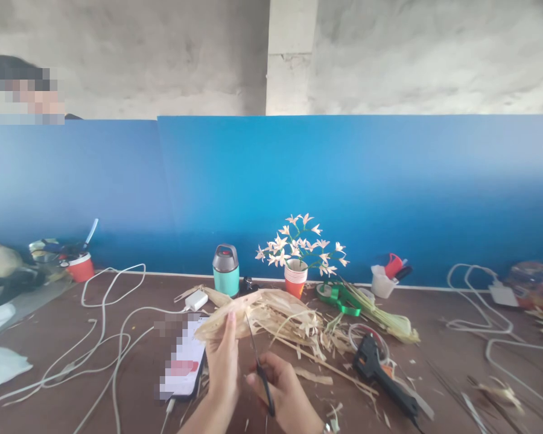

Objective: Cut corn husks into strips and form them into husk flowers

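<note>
My left hand (224,358) pinches a pale, dry corn husk (215,323), its thumb lying along the husk's front. Below and to the right, my right hand (284,389) has its fingers around the dark handles of a pair of scissors (263,381). The slim blades point up and reach the husk's lower right edge; whether they are parted I cannot tell. Behind both hands lies a heap of loose husks (294,310). A paper cup (295,283) past the heap holds green stems with small cream flowers (301,244).
A phone (185,358) with a charging cable lies left of my hands, and white cables (117,337) loop beyond it. At the right sits a black glue gun (380,377). Green tape (344,299) and a teal flask (226,272) stand near the blue partition (344,181); a person (25,87) is behind it.
</note>
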Motion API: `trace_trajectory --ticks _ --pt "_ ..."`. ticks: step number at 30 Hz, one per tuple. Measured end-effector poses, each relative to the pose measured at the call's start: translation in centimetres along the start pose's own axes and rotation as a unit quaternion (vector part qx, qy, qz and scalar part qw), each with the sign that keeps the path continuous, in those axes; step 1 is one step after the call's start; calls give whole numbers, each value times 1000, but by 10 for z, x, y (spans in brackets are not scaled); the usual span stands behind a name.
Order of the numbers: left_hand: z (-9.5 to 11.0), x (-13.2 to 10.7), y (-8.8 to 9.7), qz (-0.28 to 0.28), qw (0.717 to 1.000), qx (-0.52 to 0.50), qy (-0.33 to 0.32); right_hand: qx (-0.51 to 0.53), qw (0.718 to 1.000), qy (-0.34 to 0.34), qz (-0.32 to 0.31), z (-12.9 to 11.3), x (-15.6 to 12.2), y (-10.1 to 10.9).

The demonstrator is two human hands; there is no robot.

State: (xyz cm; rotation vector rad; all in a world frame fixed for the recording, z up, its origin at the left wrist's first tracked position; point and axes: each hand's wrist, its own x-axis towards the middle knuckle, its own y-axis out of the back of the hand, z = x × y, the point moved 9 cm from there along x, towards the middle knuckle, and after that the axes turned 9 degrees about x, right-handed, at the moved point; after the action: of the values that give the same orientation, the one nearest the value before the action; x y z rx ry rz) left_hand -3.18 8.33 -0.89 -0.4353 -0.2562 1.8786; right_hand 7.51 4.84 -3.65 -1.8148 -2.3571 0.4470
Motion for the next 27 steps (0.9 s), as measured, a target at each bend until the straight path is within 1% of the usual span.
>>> trace_trajectory --ticks 3,5,8,13,15,18,23,25,27 --pt "1 -3 -1 7 999 -33 -19 -5 1000 1 8 1 1 2" --pt "-2 -5 -3 9 1000 -25 -5 4 1000 19 0 -4 1 1" --pt "-3 -10 -2 32 999 2 17 13 999 40 -6 -8 2 1" --pt "2 -17 -5 29 999 2 32 -9 999 19 37 4 4 9" --pt "-3 -17 -5 32 999 -14 40 -3 999 30 32 2 5 7" --pt "-12 -15 -8 17 998 -35 42 7 998 49 30 -5 5 9" --pt "-21 -10 -3 33 998 -29 44 -28 998 14 61 -6 6 17" --pt "-21 -10 -8 4 998 -35 43 -23 998 21 59 -9 7 18" --pt "-23 -11 -17 -40 997 -51 50 -16 998 40 55 -14 8 19"
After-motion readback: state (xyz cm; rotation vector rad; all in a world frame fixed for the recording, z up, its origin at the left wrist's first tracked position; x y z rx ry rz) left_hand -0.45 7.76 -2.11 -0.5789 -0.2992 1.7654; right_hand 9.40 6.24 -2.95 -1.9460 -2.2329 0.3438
